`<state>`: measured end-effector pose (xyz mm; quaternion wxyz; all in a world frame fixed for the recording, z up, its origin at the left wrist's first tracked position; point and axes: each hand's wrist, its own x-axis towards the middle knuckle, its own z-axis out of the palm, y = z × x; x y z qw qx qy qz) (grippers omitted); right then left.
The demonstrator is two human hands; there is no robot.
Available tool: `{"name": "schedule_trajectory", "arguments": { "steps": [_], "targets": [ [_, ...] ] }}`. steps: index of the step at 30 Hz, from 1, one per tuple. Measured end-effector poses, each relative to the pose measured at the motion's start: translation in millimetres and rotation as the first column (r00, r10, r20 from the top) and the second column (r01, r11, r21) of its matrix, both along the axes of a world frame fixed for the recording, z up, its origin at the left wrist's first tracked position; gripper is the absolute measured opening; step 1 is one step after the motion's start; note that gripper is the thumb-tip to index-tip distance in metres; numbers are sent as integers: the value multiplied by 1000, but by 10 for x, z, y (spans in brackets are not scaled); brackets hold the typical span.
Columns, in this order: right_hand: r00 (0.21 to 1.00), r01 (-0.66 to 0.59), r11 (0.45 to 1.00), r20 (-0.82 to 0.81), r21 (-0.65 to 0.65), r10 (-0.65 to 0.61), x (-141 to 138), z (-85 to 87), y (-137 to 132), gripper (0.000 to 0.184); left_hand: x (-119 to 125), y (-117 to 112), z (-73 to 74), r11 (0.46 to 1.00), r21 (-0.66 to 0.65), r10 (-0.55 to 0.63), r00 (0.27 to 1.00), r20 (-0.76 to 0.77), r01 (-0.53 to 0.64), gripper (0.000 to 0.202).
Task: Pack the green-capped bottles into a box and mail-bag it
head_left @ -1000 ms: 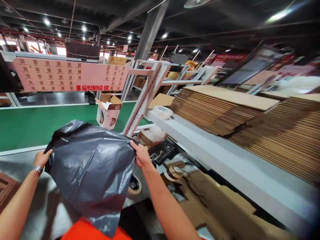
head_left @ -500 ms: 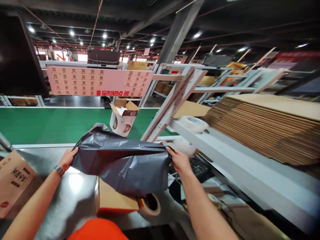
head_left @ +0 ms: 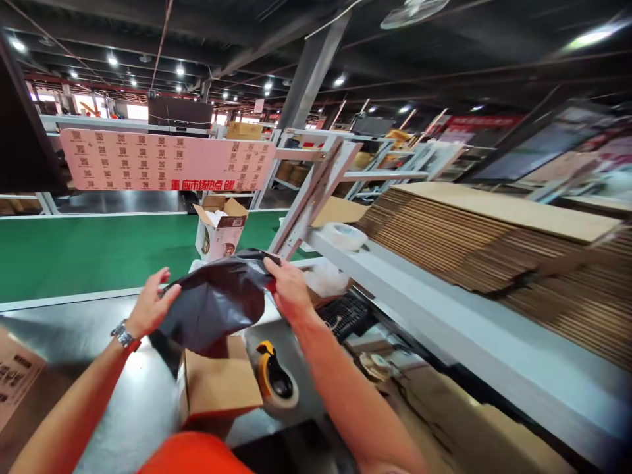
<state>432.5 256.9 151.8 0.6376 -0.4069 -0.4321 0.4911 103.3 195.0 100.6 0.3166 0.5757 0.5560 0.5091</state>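
A dark grey plastic mailing bag [head_left: 214, 306] hangs above the metal bench, bunched toward its right end. My right hand [head_left: 291, 289] pinches its upper right edge. At the bag's left side is my left hand [head_left: 151, 308], thumb and fingers apart; any contact with the bag is hard to make out. Below the bag stands a small brown cardboard box [head_left: 222, 388], partly covered at its back. Right of that box lies a yellow and black tape dispenser [head_left: 276, 378] with a roll of tape.
A green conveyor belt [head_left: 99, 247] runs behind the bench, with an open white carton [head_left: 217, 237] beside it. At right, flattened cardboard [head_left: 444, 243] is stacked by a white shelf [head_left: 419, 283] bearing a tape roll [head_left: 343, 236]. A keyboard [head_left: 350, 315] sits below. Another carton [head_left: 17, 378] stands left.
The stretched bag has gathered up as my hands came closer together. My left fingers have spread from their pinch on its left corner. The view has turned right, uncovering the dispenser.
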Motion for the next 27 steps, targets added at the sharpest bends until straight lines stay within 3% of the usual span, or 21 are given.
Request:
{"name": "schedule_trajectory", "arguments": {
  "steps": [2,3,5,7,8,9,12,14,16,20,24,27],
  "targets": [
    [955,-276,961,119,30,271,-371,101,-237,63,404,-104,133,975,47,-221,972,78,218,87],
    [892,-424,905,188,32,411,-523,139,-346,66,539,-129,196,966,78,-255,962,98,248,86],
    [738,-642,767,286,19,611,-735,176,-494,73,644,-127,292,968,97,-242,962,128,231,72],
    [657,-734,679,274,22,702,-815,140,-523,81,573,-81,333,980,71,-193,972,136,185,49],
    [670,-729,684,242,35,702,-814,86,-500,83,502,-54,337,983,59,-183,975,129,176,39],
    [715,-689,723,213,51,666,-795,6,-462,81,426,-32,334,983,54,-181,976,119,175,32],
    [903,-377,923,249,78,349,-724,-367,-353,78,269,-5,329,987,71,-150,982,111,142,23],
    [923,-222,974,332,51,193,-725,-666,-335,88,260,-9,360,992,84,-106,987,123,96,25],
    [900,-263,965,357,-9,249,-776,-931,-345,83,300,-11,422,992,97,-95,988,119,84,27],
    [833,-401,892,323,-207,449,-878,-1214,-291,33,316,5,602,985,146,-104,990,95,90,30],
    [806,-414,834,279,-363,522,-831,-1254,-165,13,175,48,781,973,229,-53,992,114,26,30],
    [806,-419,799,229,-430,546,-801,-1169,-71,5,86,80,853,975,220,-44,992,122,16,29]
  ]
}}
